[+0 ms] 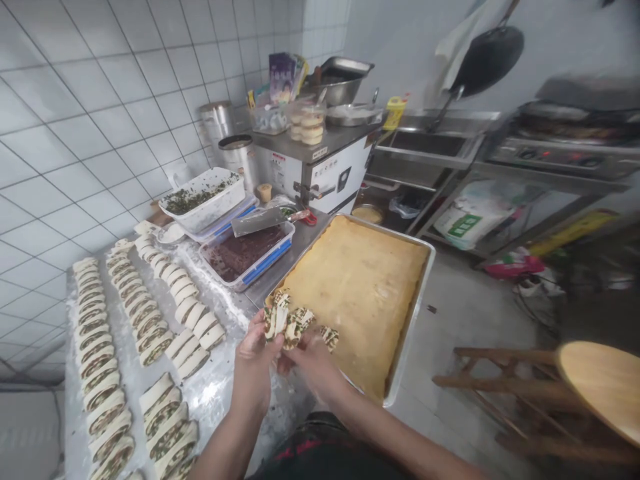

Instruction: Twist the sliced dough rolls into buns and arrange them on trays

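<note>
My left hand (254, 350) and my right hand (316, 363) are close together at the near left corner of the baking tray (431, 267). Between their fingers is a twisted piece of filled dough (280, 325) with green flecks, gripped from both sides. My fingers partly cover it. Just past my right hand, another filled dough piece (329, 337) shows on the tray's tan lining sheet (365, 280). Rows of sliced dough rolls (95, 340) with the same green filling lie on the metal table (215, 393) to the left.
Beyond my hands, a cleaver (265, 221) rests across a plastic box of dark paste (240, 257). Behind it stands a white tub of chopped greens (200, 193). A wooden stool (605, 380) is at the right, near the tray. Flour dusts the table.
</note>
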A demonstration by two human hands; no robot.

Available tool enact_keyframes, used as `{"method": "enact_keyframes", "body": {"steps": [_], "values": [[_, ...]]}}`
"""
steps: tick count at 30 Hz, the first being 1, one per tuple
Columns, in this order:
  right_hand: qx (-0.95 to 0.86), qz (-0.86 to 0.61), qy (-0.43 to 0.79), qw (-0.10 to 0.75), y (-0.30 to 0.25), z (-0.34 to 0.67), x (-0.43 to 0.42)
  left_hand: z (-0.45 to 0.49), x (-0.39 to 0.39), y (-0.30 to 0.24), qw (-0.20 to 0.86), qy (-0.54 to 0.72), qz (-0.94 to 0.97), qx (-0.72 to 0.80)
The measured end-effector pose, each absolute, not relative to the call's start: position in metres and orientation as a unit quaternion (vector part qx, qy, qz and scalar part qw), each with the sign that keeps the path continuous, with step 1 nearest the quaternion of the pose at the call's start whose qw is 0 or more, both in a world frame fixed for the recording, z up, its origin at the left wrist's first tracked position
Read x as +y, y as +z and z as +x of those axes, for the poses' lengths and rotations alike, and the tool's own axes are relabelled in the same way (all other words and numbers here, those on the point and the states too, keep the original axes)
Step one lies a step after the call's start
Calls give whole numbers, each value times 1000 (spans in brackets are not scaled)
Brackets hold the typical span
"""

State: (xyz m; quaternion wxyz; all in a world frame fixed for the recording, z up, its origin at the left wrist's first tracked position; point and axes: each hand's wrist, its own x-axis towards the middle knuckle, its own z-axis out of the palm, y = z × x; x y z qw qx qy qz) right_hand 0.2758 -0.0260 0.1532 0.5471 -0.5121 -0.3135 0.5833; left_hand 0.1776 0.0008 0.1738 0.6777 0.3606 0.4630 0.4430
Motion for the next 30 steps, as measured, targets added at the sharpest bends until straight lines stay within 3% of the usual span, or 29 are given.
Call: {"method": "enact_keyframes", "body": {"steps": [3, 7, 10, 12, 16, 21, 30], "values": [[-226, -448, 681, 533, 156, 271, -38, 179, 4, 161, 575, 466, 461, 490], [-113, -342, 756, 546, 164, 288, -47, 169, 10, 146, 342, 493, 705, 378], [-56, -308, 775, 548, 155, 302, -55, 163, 8, 133, 225, 406, 834, 297], [-26, -332, 767, 548, 141, 309, -63, 163, 2, 124, 203, 323, 888, 256], [8, -400, 752, 523, 106, 327, -84, 172, -15, 108, 246, 205, 929, 184], [-160, -507, 714, 456, 67, 393, -104, 192, -22, 80, 375, 175, 894, 173], [-470, -607, 637, 73, 30, 495, -55, 226, -11, 52, 526, 204, 753, 338]]}}
